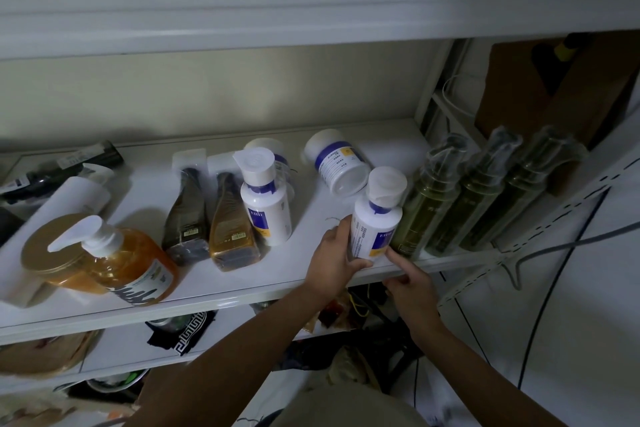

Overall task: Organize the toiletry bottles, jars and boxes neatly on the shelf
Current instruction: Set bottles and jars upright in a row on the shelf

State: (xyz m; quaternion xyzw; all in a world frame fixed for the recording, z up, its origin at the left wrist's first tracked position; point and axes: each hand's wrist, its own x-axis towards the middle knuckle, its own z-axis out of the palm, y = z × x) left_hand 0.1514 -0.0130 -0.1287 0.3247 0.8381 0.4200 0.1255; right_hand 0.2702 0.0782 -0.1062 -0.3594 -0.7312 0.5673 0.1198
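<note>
My left hand (330,260) grips a white bottle with a blue band (375,218) that stands near the front edge of the white shelf (242,302). My right hand (410,282) touches the bottle's base with its index finger. Right of it stand three olive-green pump bottles (478,198) in a row. A second white bottle (265,204) stands further left, and a white jar (337,161) lies on its side behind. Two brown bottles (207,222) lie flat in the middle. An orange pump bottle (128,262) and a gold-lidded jar (52,246) sit at the left.
A white tube (74,199) and dark packets (62,166) lie at the back left. The upper shelf (311,10) hangs low overhead. A metal upright (519,246) and a grey cable (554,246) are at the right. Clothes and clutter fill the lower shelf (187,329).
</note>
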